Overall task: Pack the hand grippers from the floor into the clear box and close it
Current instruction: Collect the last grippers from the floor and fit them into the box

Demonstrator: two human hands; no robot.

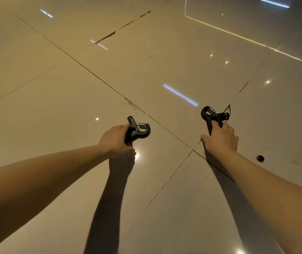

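Head view: the left hand (116,141) is curled around the handles of a black hand gripper (139,128), spring end pointing far and right. The right hand (222,140) clutches the handles of a second hand gripper (212,114), its looped head to the far left. Whether either one touches the tiled floor (58,99) cannot be told. A dark grout line (109,85) runs diagonally between the hands. Bare tile spreads on all sides. A small black object (260,158) lies near the right forearm.
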